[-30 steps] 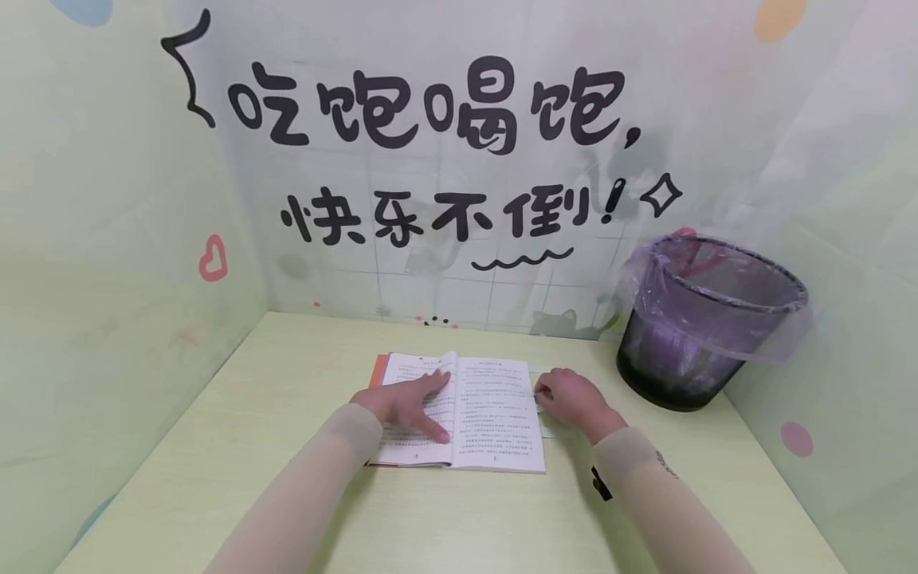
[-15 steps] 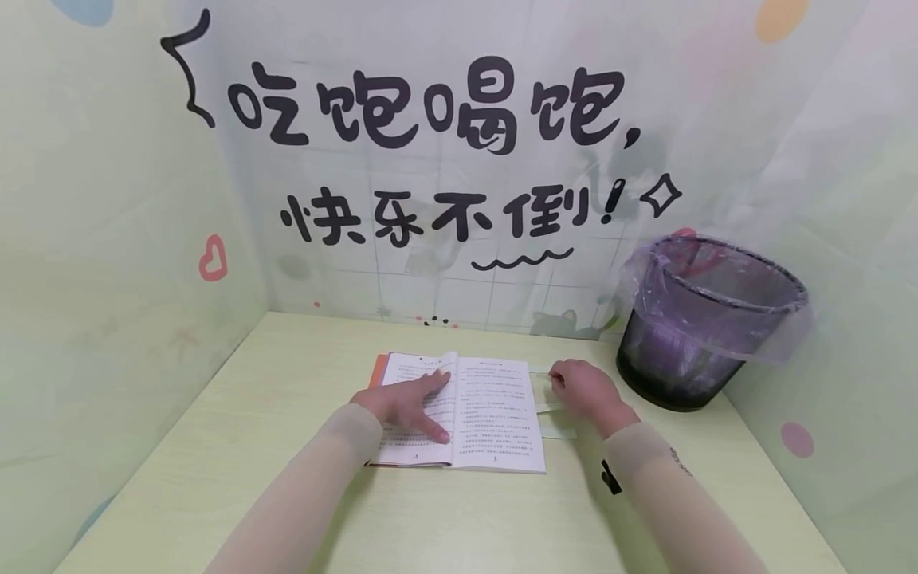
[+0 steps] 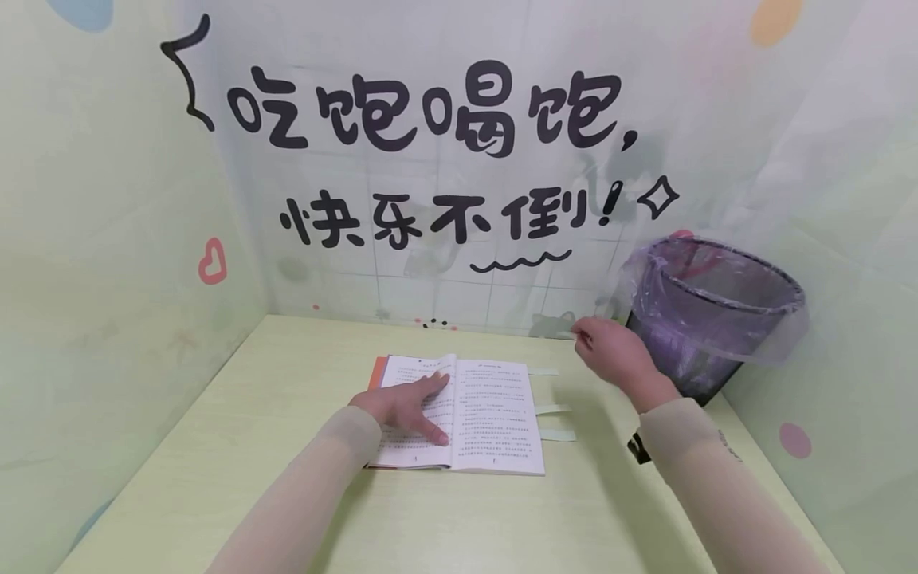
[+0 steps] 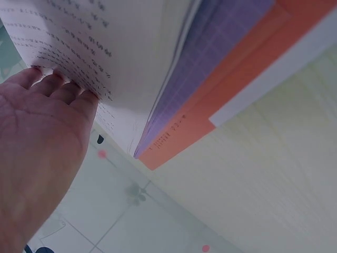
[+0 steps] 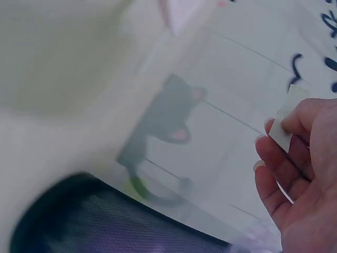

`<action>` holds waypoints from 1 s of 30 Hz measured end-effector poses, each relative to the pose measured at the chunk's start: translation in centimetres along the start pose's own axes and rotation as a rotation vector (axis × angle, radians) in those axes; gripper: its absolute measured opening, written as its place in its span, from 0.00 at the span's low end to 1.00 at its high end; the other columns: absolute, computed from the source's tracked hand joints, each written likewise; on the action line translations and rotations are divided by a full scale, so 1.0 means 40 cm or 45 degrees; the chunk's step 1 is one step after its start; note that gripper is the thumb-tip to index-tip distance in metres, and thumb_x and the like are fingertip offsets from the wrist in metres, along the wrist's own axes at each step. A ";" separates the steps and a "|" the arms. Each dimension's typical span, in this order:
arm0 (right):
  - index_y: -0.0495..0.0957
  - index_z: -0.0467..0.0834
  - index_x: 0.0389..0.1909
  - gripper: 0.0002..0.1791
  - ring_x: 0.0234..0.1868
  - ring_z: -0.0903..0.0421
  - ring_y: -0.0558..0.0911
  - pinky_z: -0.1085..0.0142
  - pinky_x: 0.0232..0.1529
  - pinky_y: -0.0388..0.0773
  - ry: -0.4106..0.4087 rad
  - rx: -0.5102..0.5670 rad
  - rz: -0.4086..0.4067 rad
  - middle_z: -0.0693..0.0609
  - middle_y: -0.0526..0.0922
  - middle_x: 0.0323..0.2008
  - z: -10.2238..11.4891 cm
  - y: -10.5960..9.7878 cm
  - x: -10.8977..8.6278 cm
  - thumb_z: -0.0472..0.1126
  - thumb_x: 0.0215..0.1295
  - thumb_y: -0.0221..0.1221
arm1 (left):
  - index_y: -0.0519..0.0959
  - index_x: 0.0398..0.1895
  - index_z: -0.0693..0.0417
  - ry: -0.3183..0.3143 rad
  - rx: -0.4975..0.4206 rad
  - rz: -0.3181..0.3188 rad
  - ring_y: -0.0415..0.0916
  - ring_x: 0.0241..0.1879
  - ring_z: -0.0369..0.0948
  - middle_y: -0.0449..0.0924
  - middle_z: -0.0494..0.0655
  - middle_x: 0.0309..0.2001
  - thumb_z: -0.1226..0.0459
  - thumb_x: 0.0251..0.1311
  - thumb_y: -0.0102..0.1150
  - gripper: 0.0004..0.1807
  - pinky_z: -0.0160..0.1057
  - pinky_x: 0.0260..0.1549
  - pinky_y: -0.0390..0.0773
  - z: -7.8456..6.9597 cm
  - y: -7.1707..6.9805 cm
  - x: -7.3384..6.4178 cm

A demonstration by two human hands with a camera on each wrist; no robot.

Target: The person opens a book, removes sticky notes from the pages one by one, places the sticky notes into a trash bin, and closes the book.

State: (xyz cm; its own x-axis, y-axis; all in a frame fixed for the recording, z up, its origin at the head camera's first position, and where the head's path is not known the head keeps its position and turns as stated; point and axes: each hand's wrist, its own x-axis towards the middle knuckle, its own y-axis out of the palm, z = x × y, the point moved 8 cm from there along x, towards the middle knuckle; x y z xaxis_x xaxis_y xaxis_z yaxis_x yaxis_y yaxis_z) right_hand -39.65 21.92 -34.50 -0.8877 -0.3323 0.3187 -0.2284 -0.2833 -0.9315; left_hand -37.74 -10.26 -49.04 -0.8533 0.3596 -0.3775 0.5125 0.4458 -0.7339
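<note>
An open book (image 3: 498, 418) with printed pages lies on the table. My left hand (image 3: 409, 406) rests spread on its left page, fingers and thumb apart; in the left wrist view the left hand (image 4: 47, 126) has its fingertips on the print. Three pale paper strips, among them the middle strip (image 3: 552, 410), stick out past the right page's edge. Raised above the table, right of the book and before the bin, is my right hand (image 3: 617, 355). In the right wrist view the right hand (image 5: 310, 158) pinches a small pale paper strip (image 5: 296, 96) between thumb and forefinger.
A black mesh wastebasket (image 3: 660, 351) lined with a translucent purple bag (image 3: 774, 331) stands at the back right, partly behind the right hand. Printed fabric walls (image 3: 430, 295) enclose the pale wooden table (image 3: 459, 518) at the back and sides. An orange cover (image 4: 189, 134) shows under the pages.
My right hand has moved from the book's right edge up and rightward toward the wastebasket, uncovering the three strips. The left hand has stayed on the left page.
</note>
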 end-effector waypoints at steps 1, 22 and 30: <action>0.88 0.38 0.54 0.15 0.48 0.41 0.89 0.42 0.52 0.86 0.001 0.009 -0.017 0.40 0.91 0.49 0.001 -0.026 0.006 0.35 0.77 0.55 | 0.52 0.90 0.26 -0.003 -0.003 -0.003 0.40 0.92 0.50 0.43 0.37 0.92 0.40 0.46 0.87 0.69 0.66 0.87 0.48 0.001 -0.001 -0.001; 0.81 0.32 0.63 0.23 0.56 0.23 0.77 0.29 0.55 0.72 0.428 -0.102 -0.451 0.24 0.81 0.54 -0.279 -0.394 -0.072 0.37 0.82 0.44 | 0.53 0.89 0.22 -0.038 0.012 -0.003 0.42 0.91 0.52 0.44 0.35 0.92 0.37 0.42 0.88 0.70 0.71 0.84 0.50 0.014 -0.001 0.010; 0.73 0.34 0.75 0.30 0.71 0.15 0.65 0.20 0.70 0.60 0.507 -0.122 -0.260 0.21 0.72 0.72 -0.322 -0.356 -0.091 0.42 0.80 0.41 | 0.53 0.89 0.22 -0.037 0.016 -0.005 0.41 0.91 0.51 0.44 0.36 0.92 0.38 0.42 0.88 0.70 0.70 0.85 0.49 0.016 0.001 0.014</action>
State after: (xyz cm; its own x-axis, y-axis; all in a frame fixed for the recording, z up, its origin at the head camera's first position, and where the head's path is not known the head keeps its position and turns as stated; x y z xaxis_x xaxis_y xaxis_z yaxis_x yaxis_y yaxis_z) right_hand -38.32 38.74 -24.64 -0.9008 0.0985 0.4229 -0.4342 -0.2167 -0.8743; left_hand -38.24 -10.56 -49.65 -0.8576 0.3343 -0.3908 0.5084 0.4367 -0.7422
